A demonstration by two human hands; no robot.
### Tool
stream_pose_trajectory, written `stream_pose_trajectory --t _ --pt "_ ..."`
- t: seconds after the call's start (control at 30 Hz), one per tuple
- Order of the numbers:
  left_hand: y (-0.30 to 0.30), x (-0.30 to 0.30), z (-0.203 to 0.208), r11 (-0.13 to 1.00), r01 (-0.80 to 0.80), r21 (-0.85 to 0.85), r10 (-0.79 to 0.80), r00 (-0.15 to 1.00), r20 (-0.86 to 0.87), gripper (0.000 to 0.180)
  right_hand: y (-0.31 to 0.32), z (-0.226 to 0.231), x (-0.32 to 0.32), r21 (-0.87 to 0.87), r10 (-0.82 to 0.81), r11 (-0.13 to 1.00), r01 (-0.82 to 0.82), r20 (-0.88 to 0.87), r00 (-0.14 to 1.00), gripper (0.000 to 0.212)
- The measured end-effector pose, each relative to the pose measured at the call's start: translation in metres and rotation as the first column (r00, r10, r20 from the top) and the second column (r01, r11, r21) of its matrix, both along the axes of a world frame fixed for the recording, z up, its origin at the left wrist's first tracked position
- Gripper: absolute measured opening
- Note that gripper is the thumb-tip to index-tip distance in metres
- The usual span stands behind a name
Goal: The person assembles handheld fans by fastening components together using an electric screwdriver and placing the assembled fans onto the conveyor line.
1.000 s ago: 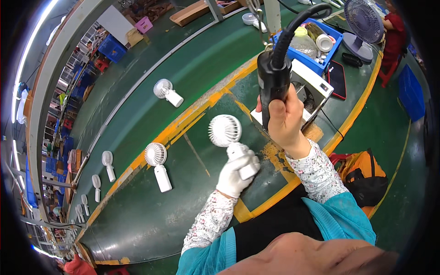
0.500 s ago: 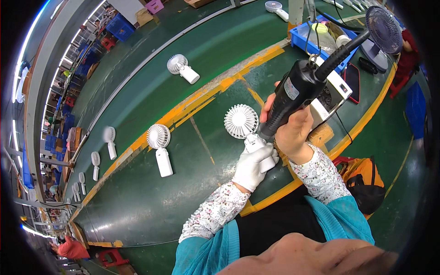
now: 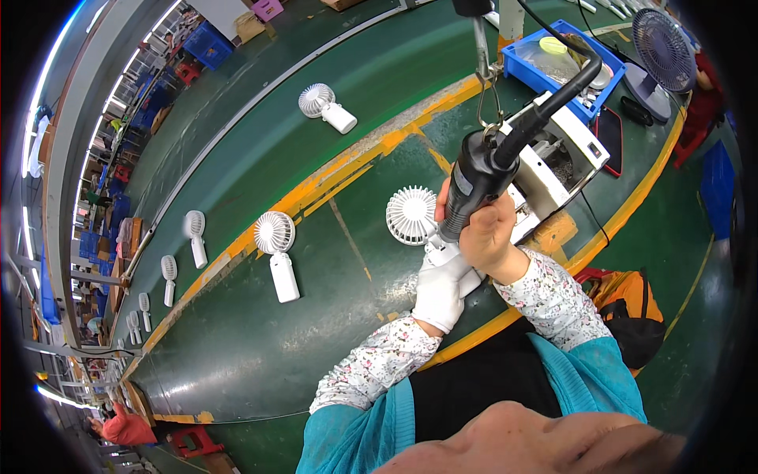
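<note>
My left hand (image 3: pixel 439 294), in a white glove, is closed around the handle of a small white handheld fan (image 3: pixel 411 215) near the table's front edge. The fan's round slatted head points away from me. My bare right hand (image 3: pixel 488 237) grips a black electric screwdriver (image 3: pixel 472 183), which hangs from a metal hook and has a thick cable at its top. The screwdriver's lower end is at the fan's neck, just above my left hand; its tip is hidden. Another white handheld fan (image 3: pixel 275 235) lies on the table to the left.
On the green belt beyond the yellow-taped edge lie several white fans, one (image 3: pixel 328 107) straight ahead. At right are a white open-topped device (image 3: pixel 559 154), a blue bin (image 3: pixel 545 77) with small parts, a red-edged phone (image 3: pixel 608 142) and a grey desk fan (image 3: pixel 662 51).
The screwdriver has swung more upright and moved left and down over the fan's neck, with my right hand on it. Fans on the belt have shifted slightly to the right.
</note>
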State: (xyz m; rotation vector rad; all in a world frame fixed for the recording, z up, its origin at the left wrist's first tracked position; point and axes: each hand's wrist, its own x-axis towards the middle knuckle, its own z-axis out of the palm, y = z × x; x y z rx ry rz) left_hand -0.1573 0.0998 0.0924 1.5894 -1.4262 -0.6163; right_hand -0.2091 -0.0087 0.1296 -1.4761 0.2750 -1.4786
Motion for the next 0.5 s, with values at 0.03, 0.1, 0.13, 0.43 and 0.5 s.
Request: stream_pose_trajectory --t 0.03,0.1,0.13,0.43,0.5 --pt "0.0 0.002 0.0 1.0 -0.001 0.002 0.001 1.0 -0.001 0.022 0.0 -0.001 0.0 -0.011 0.0 1.0 0.0 -0.011 1.0 0.057" --pt "0.0 0.004 0.0 0.993 0.081 -0.09 -0.068 0.987 0.143 0.018 0.002 -0.001 0.002 0.001 0.012 1.0 -0.012 -0.007 1.0 0.057" --pt "0.0 0.001 -0.001 0.993 0.078 -0.089 -0.065 0.988 0.143 0.018 0.001 -0.001 0.002 0.003 0.038 0.999 -0.038 -0.013 0.999 0.058" --pt "-0.004 0.007 0.003 0.956 0.204 0.209 0.163 0.219 -0.962 0.015 -0.007 0.008 -0.015 0.009 0.203 0.979 -0.203 -0.081 0.976 0.072" --pt "-0.006 0.012 -0.002 0.934 0.224 0.279 0.319 -0.167 -0.933 0.015 -0.017 0.009 -0.019 -0.254 -0.167 0.956 0.147 -0.057 0.984 0.065"
